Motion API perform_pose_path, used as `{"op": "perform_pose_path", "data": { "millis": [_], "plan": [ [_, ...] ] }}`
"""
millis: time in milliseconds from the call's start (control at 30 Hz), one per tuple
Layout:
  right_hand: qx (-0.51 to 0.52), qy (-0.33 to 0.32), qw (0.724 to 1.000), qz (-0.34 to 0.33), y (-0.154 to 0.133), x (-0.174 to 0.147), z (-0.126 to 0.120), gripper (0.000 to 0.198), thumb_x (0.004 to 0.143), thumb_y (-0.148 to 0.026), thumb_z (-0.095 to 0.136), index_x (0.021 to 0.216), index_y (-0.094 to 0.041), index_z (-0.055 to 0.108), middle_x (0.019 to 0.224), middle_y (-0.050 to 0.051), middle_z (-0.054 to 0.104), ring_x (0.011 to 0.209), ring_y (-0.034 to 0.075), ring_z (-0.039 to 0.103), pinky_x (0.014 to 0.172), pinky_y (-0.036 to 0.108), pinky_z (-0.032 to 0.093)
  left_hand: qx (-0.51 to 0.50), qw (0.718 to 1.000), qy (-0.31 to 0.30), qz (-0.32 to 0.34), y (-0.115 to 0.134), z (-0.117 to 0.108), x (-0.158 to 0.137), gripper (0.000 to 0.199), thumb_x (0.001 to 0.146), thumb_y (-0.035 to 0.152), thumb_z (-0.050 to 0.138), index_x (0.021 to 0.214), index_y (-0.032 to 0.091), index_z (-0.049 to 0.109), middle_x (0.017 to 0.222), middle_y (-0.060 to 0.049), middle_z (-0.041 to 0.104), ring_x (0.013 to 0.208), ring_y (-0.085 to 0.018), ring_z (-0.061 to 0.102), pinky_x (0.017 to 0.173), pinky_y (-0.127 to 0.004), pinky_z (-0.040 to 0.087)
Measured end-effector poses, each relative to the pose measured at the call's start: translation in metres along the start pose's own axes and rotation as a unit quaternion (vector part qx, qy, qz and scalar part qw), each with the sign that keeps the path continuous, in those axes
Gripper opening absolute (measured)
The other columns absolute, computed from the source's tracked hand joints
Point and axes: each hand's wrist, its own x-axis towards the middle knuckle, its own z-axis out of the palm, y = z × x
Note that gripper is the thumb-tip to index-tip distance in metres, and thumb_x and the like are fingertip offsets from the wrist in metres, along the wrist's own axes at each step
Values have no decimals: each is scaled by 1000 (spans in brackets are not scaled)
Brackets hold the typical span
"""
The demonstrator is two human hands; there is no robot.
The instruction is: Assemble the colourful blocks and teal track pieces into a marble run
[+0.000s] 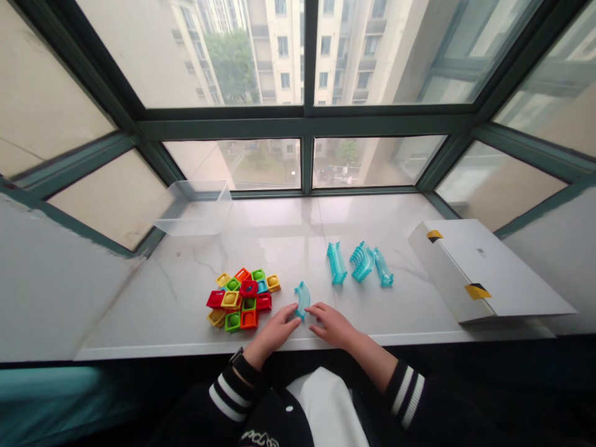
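A curved, see-through light-blue track piece (303, 299) lies on the white sill in front of me. My left hand (278, 326) is at its left side, thumb and fingers apart, with the fingertips at its lower edge. From the right, my right hand (331, 324) reaches the same piece, fingers spread and the index fingertip by its lower right edge. Whether the fingertips press on it I cannot tell. Left of my left hand sits a pile of red, yellow, green, orange and blue square blocks (249, 304) with round hollows.
Farther right lie a straight blue track piece (336, 264), a ribbed curved one (362, 261) and a narrower one (383, 268). A clear plastic bin (193, 211) stands back left by the window. At right is a white box (498, 267) with yellow-black tape.
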Motion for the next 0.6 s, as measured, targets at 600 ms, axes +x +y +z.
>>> {"op": "perform_pose_path", "data": {
  "millis": [600],
  "plan": [
    [99,162,982,22,13,-30,-20,24,89,-17,63,110,-24,72,105,5,73,82,17,73,80,34,63,-143,989,25,3,13,22,1,54,81,56,84,115,18,67,128,-18,73,123,-32,69,115,-53,48]
  ]
}}
